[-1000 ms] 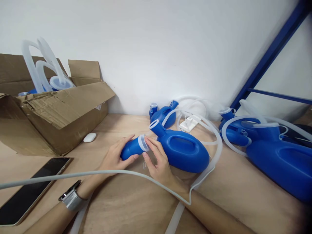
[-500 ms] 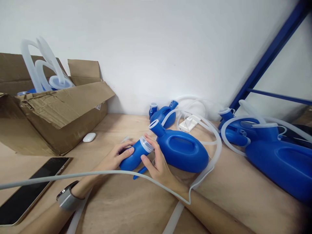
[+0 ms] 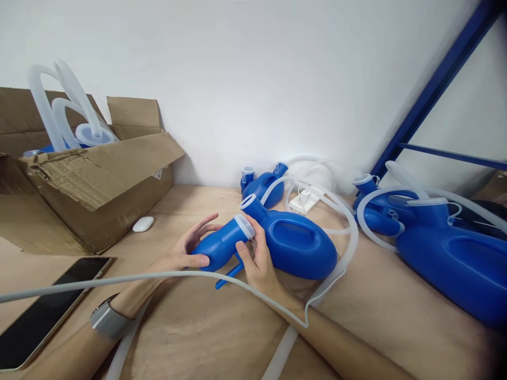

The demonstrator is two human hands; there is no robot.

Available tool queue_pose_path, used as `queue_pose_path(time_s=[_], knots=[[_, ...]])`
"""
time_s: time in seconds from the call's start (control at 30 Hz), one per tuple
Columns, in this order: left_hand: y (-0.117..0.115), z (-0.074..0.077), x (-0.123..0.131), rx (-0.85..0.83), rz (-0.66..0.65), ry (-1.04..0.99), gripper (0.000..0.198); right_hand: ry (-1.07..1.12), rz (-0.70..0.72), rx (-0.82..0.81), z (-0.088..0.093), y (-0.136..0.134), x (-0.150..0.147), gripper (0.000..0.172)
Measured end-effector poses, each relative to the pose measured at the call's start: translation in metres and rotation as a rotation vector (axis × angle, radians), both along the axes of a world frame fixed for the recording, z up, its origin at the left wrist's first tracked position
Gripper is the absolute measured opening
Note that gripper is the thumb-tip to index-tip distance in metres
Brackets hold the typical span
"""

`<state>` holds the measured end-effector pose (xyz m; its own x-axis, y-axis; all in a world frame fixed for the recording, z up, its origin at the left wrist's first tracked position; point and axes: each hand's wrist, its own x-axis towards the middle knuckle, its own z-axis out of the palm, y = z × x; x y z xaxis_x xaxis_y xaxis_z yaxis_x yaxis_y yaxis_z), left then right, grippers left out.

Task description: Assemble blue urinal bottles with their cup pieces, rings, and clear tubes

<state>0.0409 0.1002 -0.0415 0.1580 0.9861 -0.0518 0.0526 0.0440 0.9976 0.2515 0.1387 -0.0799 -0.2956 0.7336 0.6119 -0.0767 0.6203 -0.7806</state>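
Note:
Between my hands is a blue, curved, bottle-like plastic piece (image 3: 222, 244) with a white rim (image 3: 245, 226), tilted with the rim up to the right. My left hand (image 3: 184, 248) supports its lower end, the thumb on the near side and some fingers stretched out beyond it. My right hand (image 3: 259, 264) grips the rim end, thumb in front and fingers behind. A thin blue strip (image 3: 228, 276) slants below the piece, partly hidden. Just right of my right hand lies a blue plastic urinal bottle (image 3: 301, 245) with a handle hole and an uncapped neck.
A cardboard box (image 3: 119, 179) with clear hoses (image 3: 43, 113) stands left. Before it lie a white case (image 3: 143, 224) and a phone (image 3: 47, 316). More blue bottles (image 3: 455, 253) are at right. A pale cable (image 3: 158, 275) crosses above my forearms. A power strip (image 3: 307, 199) sits behind.
My left hand has slid down to the lower end of the piece, its fingers straightening. The piece has turned, showing more of its curved body. My right hand stays at the rim.

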Motion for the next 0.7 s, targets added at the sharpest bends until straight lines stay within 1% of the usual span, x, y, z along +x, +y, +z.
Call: queue_pose_path(time_s=[0.1,0.3,0.37,0.47,0.53,0.63,0.7], knots=[[-0.001,0.002,0.005,0.014,0.066,0.009,0.126,0.055,0.009,-0.028,-0.003,0.001,-0.002,0.052],[0.002,0.002,0.016,-0.009,0.332,-0.018,0.107,0.134,-0.050,-0.098,-0.007,0.006,-0.003,0.048],[0.003,0.001,0.015,-0.016,0.380,-0.017,0.102,0.139,-0.059,-0.080,-0.008,0.007,-0.003,0.048],[0.005,-0.001,0.010,-0.030,0.377,-0.058,0.106,0.129,-0.075,-0.016,-0.006,0.005,-0.002,0.047],[0.006,-0.004,0.005,-0.045,0.351,-0.054,0.106,0.087,-0.090,0.027,-0.005,0.003,0.000,0.052],[0.005,-0.005,0.000,-0.028,0.307,0.071,0.102,-0.032,-0.098,0.111,-0.002,0.000,0.005,0.060],[0.003,-0.004,-0.001,-0.004,0.266,0.166,0.104,-0.079,-0.083,0.144,0.000,-0.001,0.007,0.060]])
